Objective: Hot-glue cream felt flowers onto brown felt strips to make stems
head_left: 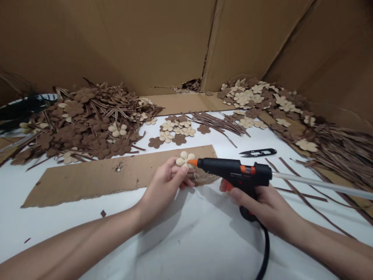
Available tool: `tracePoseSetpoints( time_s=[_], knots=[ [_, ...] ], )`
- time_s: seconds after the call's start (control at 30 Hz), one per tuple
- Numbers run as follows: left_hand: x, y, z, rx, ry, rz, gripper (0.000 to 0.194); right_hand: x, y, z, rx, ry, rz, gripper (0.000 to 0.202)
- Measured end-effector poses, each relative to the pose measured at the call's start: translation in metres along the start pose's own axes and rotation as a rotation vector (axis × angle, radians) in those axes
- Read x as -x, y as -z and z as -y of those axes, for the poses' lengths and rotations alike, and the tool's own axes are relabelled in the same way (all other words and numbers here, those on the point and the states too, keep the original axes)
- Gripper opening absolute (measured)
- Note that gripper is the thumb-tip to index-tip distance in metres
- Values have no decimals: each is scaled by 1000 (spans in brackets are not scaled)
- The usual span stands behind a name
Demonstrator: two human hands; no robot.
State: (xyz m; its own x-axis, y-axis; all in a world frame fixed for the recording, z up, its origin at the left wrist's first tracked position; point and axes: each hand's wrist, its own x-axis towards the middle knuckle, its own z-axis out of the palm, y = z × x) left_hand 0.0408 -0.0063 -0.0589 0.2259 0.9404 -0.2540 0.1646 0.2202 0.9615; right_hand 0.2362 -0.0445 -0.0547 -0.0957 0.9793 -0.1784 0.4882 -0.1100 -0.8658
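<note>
Between thumb and fingers, my left hand [171, 177] holds a cream fabric flower [183, 157] with rounded petals, facing up. My right hand [262, 206] is wrapped round the handle of a black and orange hot glue gun [230, 167], a finger by its orange trigger. The gun's orange nozzle meets or nearly meets the flower's middle; I cannot tell if it touches. A long clear glue stick [320, 184] sticks out of the gun's back. Below the left hand lies a flat cardboard strip [93, 179].
A heap of brown and cream flowers with strips [87, 120] fills the left. Several flowers [175, 130] and brown strips [218, 122] lie mid-table. Black thread snips [258, 152] rest beyond the gun. More flowers [253, 93] and strips [346, 151] pile at right. Cardboard walls [116, 42] enclose the back.
</note>
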Motion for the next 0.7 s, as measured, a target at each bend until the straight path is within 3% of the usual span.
tracePoseSetpoints(
  time_s=[0.2,0.53,0.7],
  knots=[
    [0,0,2,-28,-10,11,13,-1,1,-1,17,-3,-11,29],
    [-1,0,4,8,7,22,15,-4,7,-7,82,21,103,32],
    [-2,0,3,29,11,21,16,-4,9,-11,96,48,77,28]
  ],
)
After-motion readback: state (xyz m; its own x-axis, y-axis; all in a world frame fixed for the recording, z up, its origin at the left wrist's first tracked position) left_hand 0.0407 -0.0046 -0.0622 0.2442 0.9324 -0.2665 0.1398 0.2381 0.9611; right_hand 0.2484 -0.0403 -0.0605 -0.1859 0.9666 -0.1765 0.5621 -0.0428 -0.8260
